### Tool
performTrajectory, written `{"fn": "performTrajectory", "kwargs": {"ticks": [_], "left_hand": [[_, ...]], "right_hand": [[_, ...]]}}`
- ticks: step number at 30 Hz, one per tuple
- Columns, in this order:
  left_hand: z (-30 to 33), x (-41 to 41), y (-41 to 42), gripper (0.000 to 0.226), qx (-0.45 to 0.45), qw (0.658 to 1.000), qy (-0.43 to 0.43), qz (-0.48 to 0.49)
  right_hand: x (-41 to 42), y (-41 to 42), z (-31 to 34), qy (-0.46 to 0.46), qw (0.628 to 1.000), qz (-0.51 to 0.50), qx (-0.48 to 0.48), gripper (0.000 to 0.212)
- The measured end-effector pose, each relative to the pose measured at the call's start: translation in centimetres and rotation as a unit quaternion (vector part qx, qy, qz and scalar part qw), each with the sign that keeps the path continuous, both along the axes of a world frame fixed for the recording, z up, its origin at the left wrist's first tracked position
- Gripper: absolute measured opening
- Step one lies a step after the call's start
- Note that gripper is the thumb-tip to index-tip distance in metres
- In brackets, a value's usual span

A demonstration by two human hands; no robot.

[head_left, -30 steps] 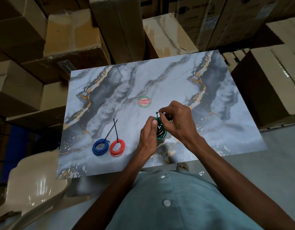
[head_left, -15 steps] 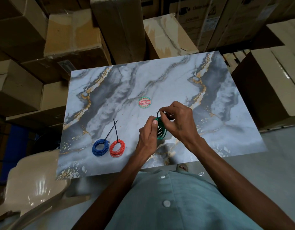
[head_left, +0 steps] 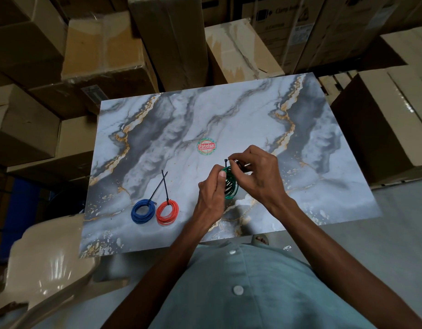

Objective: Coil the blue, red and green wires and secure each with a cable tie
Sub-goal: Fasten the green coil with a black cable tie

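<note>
From my feed the place looked like a stockroom. Stacks of brown cardboard boxes (head_left: pixel 105 51) crowded the far side and the right, some wrapped in shiny plastic. The work surface was a marble-print board (head_left: pixel 229 119), grey and white with gold veins and a round red-and-green sticker (head_left: pixel 206 146) near the middle. A beige plastic chair (head_left: pixel 43 262) sat at lower left. The floor (head_left: pixel 376 236) was plain grey, and the lighting was pretty dim.

Left hand (head_left: pixel 211 195) and right hand (head_left: pixel 259 174) gripping green coil (head_left: pixel 231 186), right pinching black cable tie (head_left: pixel 227 161), marble tabletop (head_left: pixel 229 119)
</note>
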State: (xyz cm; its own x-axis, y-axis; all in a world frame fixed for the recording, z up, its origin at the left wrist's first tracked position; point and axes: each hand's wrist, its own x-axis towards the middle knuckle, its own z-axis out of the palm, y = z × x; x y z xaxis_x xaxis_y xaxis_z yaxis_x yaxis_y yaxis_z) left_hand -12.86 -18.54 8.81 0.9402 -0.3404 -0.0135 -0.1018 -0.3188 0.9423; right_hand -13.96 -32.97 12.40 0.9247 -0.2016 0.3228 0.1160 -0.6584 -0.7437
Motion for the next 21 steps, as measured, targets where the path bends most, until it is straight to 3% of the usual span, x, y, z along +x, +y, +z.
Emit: {"fn": "performTrajectory", "kwargs": {"ticks": [10,21], "left_hand": [[-0.1,-0.3,0.3,0.026,0.075,0.997,-0.017,-0.016],[-0.3,-0.1,0.5,0.026,0.205,0.969,-0.122,-0.062]], "right_hand": [[0.3,-0.3,0.1,0.029,1.000,0.000,-0.005,0.013],[2.0,-2.9,0.7,0.138,0.972,0.164,-0.092,0.008]]}}
